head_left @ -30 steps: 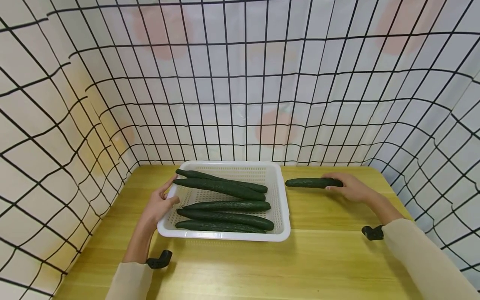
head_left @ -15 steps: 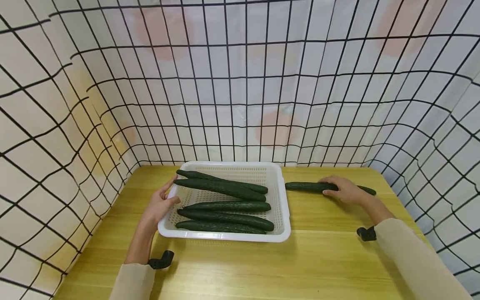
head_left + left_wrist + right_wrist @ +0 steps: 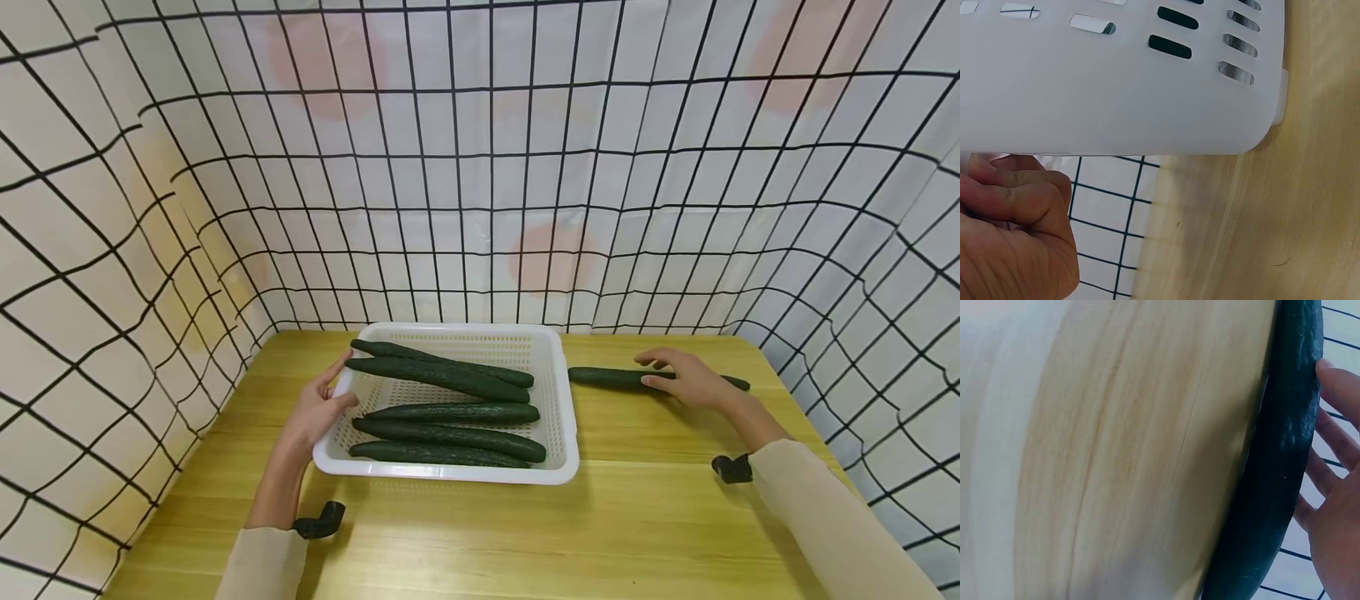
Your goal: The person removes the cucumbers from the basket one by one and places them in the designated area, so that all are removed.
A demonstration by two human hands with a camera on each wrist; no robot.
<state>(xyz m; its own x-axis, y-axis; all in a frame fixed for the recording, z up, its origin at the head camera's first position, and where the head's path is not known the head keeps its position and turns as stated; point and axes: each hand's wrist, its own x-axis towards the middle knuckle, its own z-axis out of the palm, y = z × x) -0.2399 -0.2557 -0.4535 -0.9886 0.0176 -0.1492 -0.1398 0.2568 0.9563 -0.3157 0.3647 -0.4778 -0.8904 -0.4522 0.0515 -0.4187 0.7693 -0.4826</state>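
Note:
A white plastic basket (image 3: 450, 472) stands on the table, with several cucumbers (image 3: 442, 379) lying lengthwise in it. My left hand (image 3: 309, 418) grips its left side, thumb over the rim and fingers along the outer wall. Seen in the left wrist view, the fingers (image 3: 1019, 187) are curled at the basket's edge (image 3: 1116, 119). To the right of the basket a single cucumber (image 3: 607, 378) lies on the table. Over that cucumber is my right hand (image 3: 690, 382), its fingers parted and loose around it. The right wrist view shows spread fingers beside the cucumber (image 3: 1272, 469).
Black-lined white cloth (image 3: 487, 183) walls the table (image 3: 480, 542) at the back and both sides. A black wrist device (image 3: 321, 520) is on the left wrist, and another black device (image 3: 732, 468) on the right.
The right hand has set the single cucumber down on the table beside the basket, slid left along it, then loosened its fingers. The left hand and basket have stayed put.

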